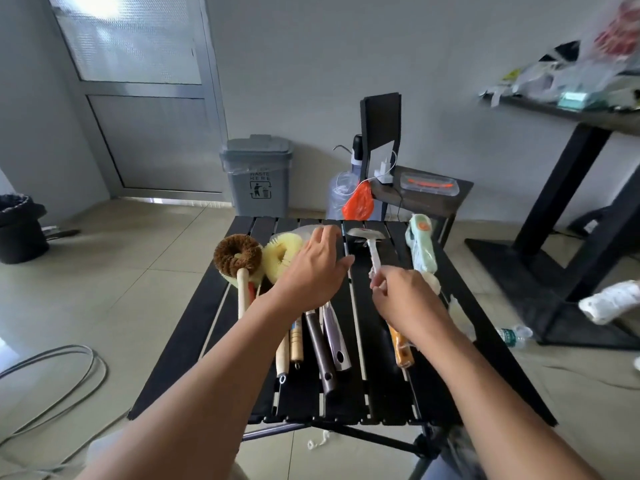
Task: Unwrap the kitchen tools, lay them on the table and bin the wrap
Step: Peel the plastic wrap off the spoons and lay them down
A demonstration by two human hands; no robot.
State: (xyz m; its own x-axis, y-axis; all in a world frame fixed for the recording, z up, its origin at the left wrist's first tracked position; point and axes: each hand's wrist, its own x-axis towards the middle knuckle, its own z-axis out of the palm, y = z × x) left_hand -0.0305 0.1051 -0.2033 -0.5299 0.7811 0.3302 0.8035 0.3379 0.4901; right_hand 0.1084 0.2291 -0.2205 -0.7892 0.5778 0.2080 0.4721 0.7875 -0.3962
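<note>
Now my right hand (401, 296) pinches the shaft of the ladle (367, 235), which lies on the tabletop (381, 393). My left hand (318, 261) hovers open over the other tools (325, 344). The ladle seems stiff and light and its white wrap (433, 280) soft, so the shaft is the best place to grip.

The right hand (401, 299) hides the mid-handle of the silver metal spatula (366, 235). The left hand (311, 268) covers the heads of two grey metal-handled utensils (334, 337).

Near edge: bare table (381, 393) slats lay open.
Left: brown brush (237, 252), yellow brush (277, 252) and handles (320, 348) crowded together.
Middle: ladle (372, 244) lay lengthwise.
Far right: green tool (422, 247) blocked passage.
</note>
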